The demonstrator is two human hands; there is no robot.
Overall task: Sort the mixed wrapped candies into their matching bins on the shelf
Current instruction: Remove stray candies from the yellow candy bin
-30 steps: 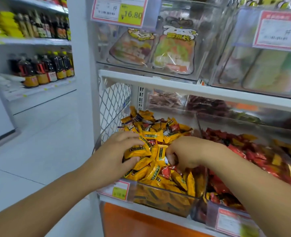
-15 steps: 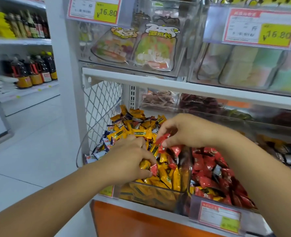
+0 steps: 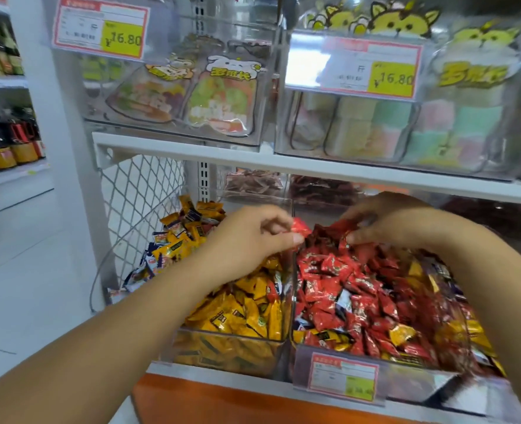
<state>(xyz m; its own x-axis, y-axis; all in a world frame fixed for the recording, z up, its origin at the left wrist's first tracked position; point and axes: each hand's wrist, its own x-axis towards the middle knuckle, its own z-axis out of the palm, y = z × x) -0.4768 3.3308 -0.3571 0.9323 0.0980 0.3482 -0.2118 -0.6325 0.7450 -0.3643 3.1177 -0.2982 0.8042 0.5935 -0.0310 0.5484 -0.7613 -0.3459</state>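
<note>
Two clear bins stand side by side on the lower shelf. The left bin (image 3: 231, 350) is full of yellow wrapped candies (image 3: 240, 313). The right bin (image 3: 292, 301) holds mostly red wrapped candies (image 3: 344, 283), with a few yellow ones (image 3: 402, 333) mixed in. My left hand (image 3: 253, 237) hovers over the divider between the bins and pinches a red candy (image 3: 300, 228) between thumb and fingers. Over the back of the red pile, my right hand (image 3: 387, 223) has its fingers curled round red candies (image 3: 343, 226).
A white shelf board (image 3: 283, 163) runs just above both hands, carrying clear bins of soft sweets with price tags (image 3: 100, 27). A wire mesh panel (image 3: 143, 203) closes the left side. An orange panel (image 3: 222, 402) lies below the bins. Bottles (image 3: 5, 142) line a far-left shelf.
Both hands moved right from the yellow bin toward the red bin, each carrying red candy picked out of the yellow pile. The camera view shifted right with them.
</note>
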